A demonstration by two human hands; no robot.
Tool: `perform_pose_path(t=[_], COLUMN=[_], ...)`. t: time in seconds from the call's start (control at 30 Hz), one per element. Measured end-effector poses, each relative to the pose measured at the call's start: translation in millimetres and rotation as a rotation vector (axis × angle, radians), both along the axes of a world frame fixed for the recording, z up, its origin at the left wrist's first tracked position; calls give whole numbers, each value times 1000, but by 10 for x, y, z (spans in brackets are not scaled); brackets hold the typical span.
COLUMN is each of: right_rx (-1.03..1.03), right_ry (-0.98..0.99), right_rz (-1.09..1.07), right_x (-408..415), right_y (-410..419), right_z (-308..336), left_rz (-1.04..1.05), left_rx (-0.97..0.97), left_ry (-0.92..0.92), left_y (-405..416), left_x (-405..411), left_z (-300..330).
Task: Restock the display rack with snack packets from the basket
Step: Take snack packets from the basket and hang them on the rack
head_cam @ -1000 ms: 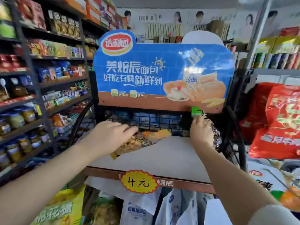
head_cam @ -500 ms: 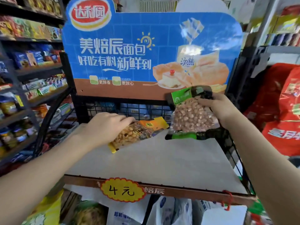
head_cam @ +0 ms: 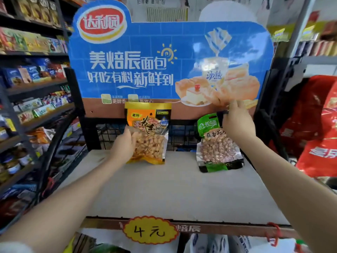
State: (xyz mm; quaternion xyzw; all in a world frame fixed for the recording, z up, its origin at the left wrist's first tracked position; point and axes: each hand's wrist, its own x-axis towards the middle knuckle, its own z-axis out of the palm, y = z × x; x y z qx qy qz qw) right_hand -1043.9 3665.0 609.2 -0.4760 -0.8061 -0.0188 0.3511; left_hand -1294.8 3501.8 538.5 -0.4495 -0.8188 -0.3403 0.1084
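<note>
An orange peanut packet point(head_cam: 149, 133) stands upright at the back of the rack's pale shelf board point(head_cam: 175, 190), against the wire back. My left hand point(head_cam: 122, 147) grips its lower left side. A green peanut packet point(head_cam: 217, 147) stands upright to the right, leaning on the wire back. My right hand point(head_cam: 237, 121) pinches its upper right corner. The basket is not in view.
A blue bread advertisement board point(head_cam: 164, 61) rises behind the shelf. A yellow price tag point(head_cam: 150, 230) hangs on the front lip. Stocked store shelves point(head_cam: 32, 106) run along the left. Red bags point(head_cam: 317, 128) hang on the right. Bagged goods sit below the shelf.
Both packets went from tilted or lying to standing upright at the back of the shelf. My left hand raised the orange packet; my right hand set the green one down on its base.
</note>
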Motion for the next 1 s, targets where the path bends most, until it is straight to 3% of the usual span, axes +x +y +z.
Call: perform_pose_path(t=[0.2,0.3,0.37,0.5,0.73,1.0], right_rx=[348,509,492,371,199,-97], right_ry=[-239,-381,-461,-432,-256,-238], right_rz=[167,253,315,283,124,-291], right_x=[-266,-324,-360,-302,620,2566], right_y=[-297,-465,-574,-811,-1445,-2274], right_z=[65,-31,-125,-323,-672,-1494], left_rz=[214,198,177,-217,-889,-1292], left_rx=[-480,-615,-661,-472,-106,-239], left_ry=[156,311,405,587,677,576], left_y=[45,11,-71,-297,-374,-486], left_x=[-272,-223,-176,174,1131,2882], left_z=[-85,-50,23,239,307,-207])
